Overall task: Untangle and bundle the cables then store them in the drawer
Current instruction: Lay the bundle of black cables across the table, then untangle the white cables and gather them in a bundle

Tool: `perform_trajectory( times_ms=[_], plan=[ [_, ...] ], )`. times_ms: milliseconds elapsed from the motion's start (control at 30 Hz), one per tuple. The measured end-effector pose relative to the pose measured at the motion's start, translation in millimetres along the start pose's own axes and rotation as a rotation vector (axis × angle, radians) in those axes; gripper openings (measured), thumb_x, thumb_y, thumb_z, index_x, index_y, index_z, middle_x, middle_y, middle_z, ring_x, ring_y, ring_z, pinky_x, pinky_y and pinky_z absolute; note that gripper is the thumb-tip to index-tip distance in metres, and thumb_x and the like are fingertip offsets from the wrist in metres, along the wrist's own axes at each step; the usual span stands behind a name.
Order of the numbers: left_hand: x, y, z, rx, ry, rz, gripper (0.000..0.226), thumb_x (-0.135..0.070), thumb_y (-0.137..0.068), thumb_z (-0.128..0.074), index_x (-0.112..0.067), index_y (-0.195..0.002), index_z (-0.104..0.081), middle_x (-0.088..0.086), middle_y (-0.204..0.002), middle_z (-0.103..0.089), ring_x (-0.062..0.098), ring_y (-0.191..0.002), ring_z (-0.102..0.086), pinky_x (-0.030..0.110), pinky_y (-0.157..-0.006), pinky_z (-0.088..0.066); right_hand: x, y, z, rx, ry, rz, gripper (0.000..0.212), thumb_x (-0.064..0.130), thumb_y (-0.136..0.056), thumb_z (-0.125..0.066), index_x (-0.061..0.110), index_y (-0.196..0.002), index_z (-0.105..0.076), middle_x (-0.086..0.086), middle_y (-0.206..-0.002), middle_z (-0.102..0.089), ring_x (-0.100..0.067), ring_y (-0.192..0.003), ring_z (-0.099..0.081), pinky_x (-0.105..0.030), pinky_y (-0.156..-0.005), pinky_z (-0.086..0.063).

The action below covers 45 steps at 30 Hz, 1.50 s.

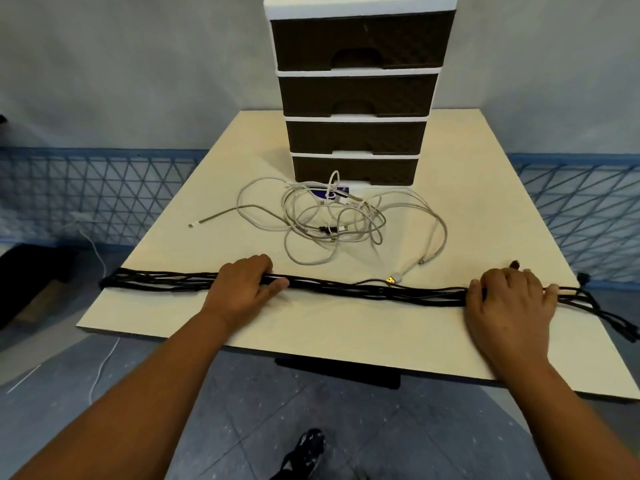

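Both hands (247, 284) (512, 296) grip black cables (374, 289) on a beige table (311, 327) (grey floor (242, 410) below).

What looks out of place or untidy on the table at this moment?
The white cables lie in a loose tangle before the drawer unit. The black cables, held by the left hand and right hand, overhang both table edges.

Both hands grip black cables (363, 289) stretched along the table's (311, 327) near edge: left hand (247, 280), right hand (510, 294). White cables (332, 216) lie tangled before the drawer unit (356, 95).
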State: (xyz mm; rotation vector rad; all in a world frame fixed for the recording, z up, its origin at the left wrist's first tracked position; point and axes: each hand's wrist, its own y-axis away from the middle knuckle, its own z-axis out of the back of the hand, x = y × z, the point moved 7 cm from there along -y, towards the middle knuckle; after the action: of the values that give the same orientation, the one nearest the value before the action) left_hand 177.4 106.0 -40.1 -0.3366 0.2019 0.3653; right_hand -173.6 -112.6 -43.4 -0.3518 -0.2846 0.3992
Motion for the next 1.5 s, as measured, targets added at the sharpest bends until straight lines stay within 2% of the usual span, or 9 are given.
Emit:
perform_trajectory(
  times_ms=[267,500,767,967,1067,1133,1300,1367,1500],
  plan=[
    [-4,2,1,-0.072,-0.173,0.014,0.05,-0.06,-0.095,-0.028,-0.021,-0.08,-0.054,-0.006,-0.078,-0.05,0.018,-0.075,-0.044,0.034,-0.07,-0.028,-2,-1,0,0.052,-0.048,-0.026,0.041,0.038,-0.092,-0.034,0.01,-0.097,-0.064,-0.018,-0.121,-0.06,-0.041,-0.132,-0.038,-0.064,-0.112,-0.014],
    [-2,3,4,-0.109,-0.17,0.062,0.054,-0.06,-0.097,-0.021,-0.022,-0.083,-0.058,-0.008,-0.084,-0.053,0.018,-0.081,-0.046,0.033,-0.074,-0.023,0,-2,1,0.092,-0.075,-0.02,0.05,0.051,-0.094,-0.031,0.015,-0.108,-0.063,-0.015,-0.133,-0.055,-0.037,-0.139,-0.031,-0.065,-0.114,-0.008],
    [-6,6,14,-0.226,-0.131,0.078,0.046,-0.052,-0.096,-0.032,-0.016,-0.092,-0.06,-0.001,-0.091,-0.057,0.024,-0.084,-0.049,0.037,-0.073,-0.029,7,0,11,0.03,-0.204,0.074,0.047,0.049,-0.093,-0.041,0.014,-0.117,-0.06,-0.015,-0.145,-0.041,-0.035,-0.145,-0.021,-0.056,-0.118,-0.01],
    [2,5,22,-0.258,-0.073,0.201,0.053,-0.059,-0.096,-0.027,-0.017,-0.1,-0.06,0.0,-0.1,-0.057,0.023,-0.094,-0.049,0.036,-0.078,-0.027,7,-3,13,0.016,-0.289,0.128,0.03,0.034,-0.095,-0.049,0.017,-0.113,-0.065,-0.015,-0.141,-0.048,-0.035,-0.141,-0.028,-0.054,-0.113,-0.023],
    [-3,-17,25,-0.211,0.005,0.243,0.051,-0.061,-0.091,-0.033,-0.02,-0.107,-0.06,0.001,-0.11,-0.056,0.025,-0.102,-0.048,0.036,-0.081,-0.029,17,-20,16,0.036,-0.282,0.191,0.026,0.03,-0.093,-0.052,0.019,-0.108,-0.07,-0.013,-0.128,-0.057,-0.037,-0.125,-0.043,-0.05,-0.099,-0.037],
    [-25,-42,23,-0.133,0.064,0.138,0.051,-0.061,-0.088,-0.038,-0.022,-0.115,-0.058,0.001,-0.117,-0.054,0.024,-0.107,-0.047,0.036,-0.081,-0.032,35,-38,12,0.108,-0.212,0.289,0.021,0.024,-0.094,-0.058,0.023,-0.11,-0.07,-0.01,-0.125,-0.059,-0.036,-0.117,-0.049,-0.048,-0.093,-0.042],
    [-90,-95,-5,0.159,0.008,-0.164,0.058,-0.057,-0.087,-0.057,-0.032,-0.137,-0.042,-0.001,-0.143,-0.036,0.022,-0.129,-0.034,0.04,-0.101,-0.033,71,-79,-23,0.512,0.027,0.439,0.033,0.024,-0.094,-0.058,0.037,-0.125,-0.061,0.001,-0.138,-0.048,-0.024,-0.121,-0.045,-0.039,-0.096,-0.044],
    [-99,-110,-20,0.21,-0.087,-0.206,0.064,-0.055,-0.084,-0.061,-0.031,-0.14,-0.039,0.0,-0.146,-0.034,0.025,-0.129,-0.036,0.042,-0.102,-0.036,79,-87,-30,0.586,0.063,0.476,0.025,0.031,-0.093,-0.06,0.038,-0.117,-0.063,0.003,-0.126,-0.053,-0.02,-0.113,-0.047,-0.035,-0.092,-0.045],
    [-91,-136,-27,0.198,-0.205,-0.229,0.055,-0.04,-0.086,-0.06,-0.022,-0.135,-0.043,0.006,-0.135,-0.046,0.029,-0.112,-0.054,0.04,-0.089,-0.048,91,-96,-28,0.577,0.147,0.561,0.018,0.038,-0.093,-0.059,0.037,-0.111,-0.061,0.006,-0.112,-0.055,-0.015,-0.103,-0.047,-0.031,-0.086,-0.045]
  ],
)
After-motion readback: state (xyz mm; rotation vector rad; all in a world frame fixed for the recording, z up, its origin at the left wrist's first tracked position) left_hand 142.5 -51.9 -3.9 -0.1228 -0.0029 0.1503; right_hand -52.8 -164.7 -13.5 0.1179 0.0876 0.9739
